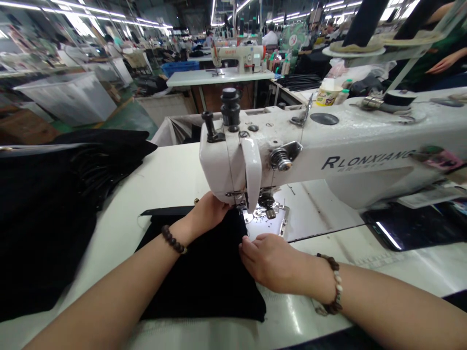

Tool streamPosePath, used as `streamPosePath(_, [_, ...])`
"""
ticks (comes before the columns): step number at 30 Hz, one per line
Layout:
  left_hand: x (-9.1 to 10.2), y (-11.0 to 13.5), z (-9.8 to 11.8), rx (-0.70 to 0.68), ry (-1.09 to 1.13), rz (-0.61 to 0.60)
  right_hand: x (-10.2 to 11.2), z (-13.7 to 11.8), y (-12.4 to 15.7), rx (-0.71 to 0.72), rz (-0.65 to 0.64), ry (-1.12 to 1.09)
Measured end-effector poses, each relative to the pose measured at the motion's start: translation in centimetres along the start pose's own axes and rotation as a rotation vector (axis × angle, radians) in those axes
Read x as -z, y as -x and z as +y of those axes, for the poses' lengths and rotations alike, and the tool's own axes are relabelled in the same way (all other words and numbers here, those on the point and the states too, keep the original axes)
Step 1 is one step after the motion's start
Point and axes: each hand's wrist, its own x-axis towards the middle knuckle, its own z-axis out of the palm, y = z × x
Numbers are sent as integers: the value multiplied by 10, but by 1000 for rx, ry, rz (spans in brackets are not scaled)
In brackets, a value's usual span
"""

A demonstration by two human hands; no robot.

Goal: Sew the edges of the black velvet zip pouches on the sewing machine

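Note:
A black fabric piece (204, 272) lies flat on the white sewing table (171, 170), its right edge beside the needle area of a white sewing machine (233, 160). My left hand (206, 216) rests on the fabric's upper part, close under the machine head; its fingertips are partly hidden there. My right hand (268, 260) is closed on the fabric's right edge, thumb and fingers pinched together, just in front of the metal needle plate (260, 223). The presser foot and needle are only partly visible behind the machine's white guard.
A pile of black fabric pieces (47, 218) covers the table's left side. On the right lies a dark phone (412, 226). Thread cones (365, 24) stand above the machine. Behind are another sewing machine (239, 58), a white bin (73, 97) and other people at work.

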Motion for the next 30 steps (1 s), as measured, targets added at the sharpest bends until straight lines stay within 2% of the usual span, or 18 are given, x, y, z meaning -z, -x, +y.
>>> streamPosePath(4, [3,24,23,38,-167,-59,-6,-6,1,-23,74,47])
streamPosePath(8, [-6,55,41,-96,-187,-46,-12,-9,1,-57,179,83])
streamPosePath(11, [-14,66,42,-126,-166,-5,-13,-10,1,-66,221,92])
streamPosePath(15, [-17,62,36,-129,-161,16,-15,-7,1,-80,218,106])
streamPosePath(19, [-18,52,28,-108,-159,25,-17,2,-3,-122,149,83])
streamPosePath(26, [-13,40,23,-93,-174,-68,-20,11,-12,-201,88,52])
streamPosePath(30, [-10,37,24,-47,-158,-95,-11,15,-10,-289,53,-37])
